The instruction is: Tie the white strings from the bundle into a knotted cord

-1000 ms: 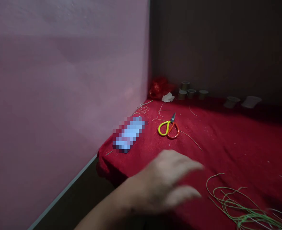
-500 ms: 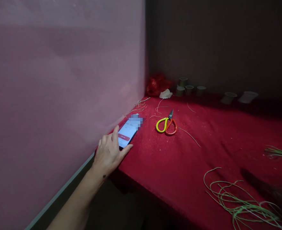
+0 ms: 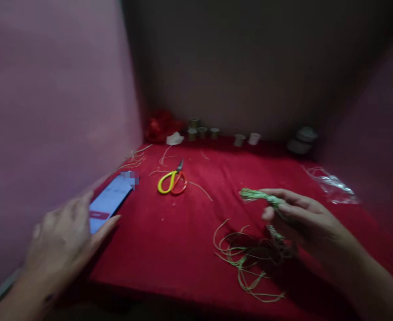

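Observation:
My left hand (image 3: 61,234), somewhat blurred, lies over the near end of a lit phone (image 3: 111,196) at the table's left edge. Its thumb stretches along the phone's right side and its fingers along the left, spread apart rather than wrapped round. In my right hand (image 3: 312,218) is a knotted green cord (image 3: 273,200), pinched between thumb and fingers, its frayed tassel end pointing left. Long loose strands (image 3: 246,263) of the green cord trail onto the red cloth below. Between the hands, farther back, lie scissors (image 3: 173,182) with one yellow and one red handle.
Along the back stand several small spools (image 3: 214,133), a red plastic bag (image 3: 161,125) and a dark-banded container (image 3: 302,140). A clear plastic wrapper (image 3: 338,187) lies at the right. Cord scraps (image 3: 199,189) are near the scissors. Pink walls (image 3: 49,89) flank the red-covered table (image 3: 149,249).
The view has swung right. My right hand has come into view holding the green cord's knotted end. My left hand stays at the phone.

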{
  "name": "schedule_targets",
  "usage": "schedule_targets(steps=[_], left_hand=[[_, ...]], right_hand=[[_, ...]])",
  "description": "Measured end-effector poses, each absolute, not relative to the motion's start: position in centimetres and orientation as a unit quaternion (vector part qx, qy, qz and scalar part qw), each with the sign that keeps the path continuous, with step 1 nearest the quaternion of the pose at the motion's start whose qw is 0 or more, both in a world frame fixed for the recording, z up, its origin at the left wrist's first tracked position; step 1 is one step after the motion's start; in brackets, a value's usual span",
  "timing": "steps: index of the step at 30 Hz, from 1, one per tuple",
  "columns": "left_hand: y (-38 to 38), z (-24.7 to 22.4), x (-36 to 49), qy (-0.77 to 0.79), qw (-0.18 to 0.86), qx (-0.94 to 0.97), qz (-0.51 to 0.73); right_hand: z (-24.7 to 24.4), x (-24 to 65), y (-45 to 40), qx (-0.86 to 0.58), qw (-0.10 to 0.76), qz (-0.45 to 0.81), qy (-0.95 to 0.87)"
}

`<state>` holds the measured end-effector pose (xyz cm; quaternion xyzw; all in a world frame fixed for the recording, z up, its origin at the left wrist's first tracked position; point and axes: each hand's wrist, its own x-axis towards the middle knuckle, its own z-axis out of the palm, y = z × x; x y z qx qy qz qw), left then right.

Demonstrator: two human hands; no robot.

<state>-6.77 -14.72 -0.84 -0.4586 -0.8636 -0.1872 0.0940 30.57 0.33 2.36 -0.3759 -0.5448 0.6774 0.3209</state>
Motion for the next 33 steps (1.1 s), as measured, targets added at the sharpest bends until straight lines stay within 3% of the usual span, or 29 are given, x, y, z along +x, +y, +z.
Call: schedule_targets(steps=[2, 4, 7, 11, 14, 20, 28, 33], left_hand=[[-12.9, 0.4, -5.0, -0.810, 0.112, -0.535, -0.212], [-10.6, 2.0, -2.1, -0.747, 0.050, -0.611, -0.260], [-7.0, 3.9, 2.9, -0.658, -0.161, -0.662, -0.320], [-2.8, 4.4, 8.2, -0.522, -0.462, -0.587, -0.411], [-1.0, 3.8, 10.5, -0.431, -0.595, -0.487, -0.473], [-0.5, 3.3, 12.4, -0.400, -0.609, -0.396, -0.558], [0.2, 2.5, 12.4, -0.385, -0.596, -0.398, -0.582], [-0.1, 1.8, 12.9, -0.403, -0.565, -0.436, -0.574]], right_hand=[[2.8, 30.3, 1.0, -0.330, 0.326, 0.712, -0.527], [2.9, 30.2, 1.2, -0.291, 0.332, 0.726, -0.527], [3.1, 30.2, 1.4, -0.256, 0.330, 0.730, -0.541], [3.5, 30.4, 1.7, -0.261, 0.366, 0.668, -0.593], [3.3, 30.5, 2.1, -0.271, 0.416, 0.593, -0.634], [1.8, 30.6, 2.1, -0.277, 0.430, 0.563, -0.649], [1.0, 30.7, 2.1, -0.302, 0.367, 0.565, -0.674], [1.4, 30.0, 1.9, -0.299, 0.323, 0.637, -0.633]])
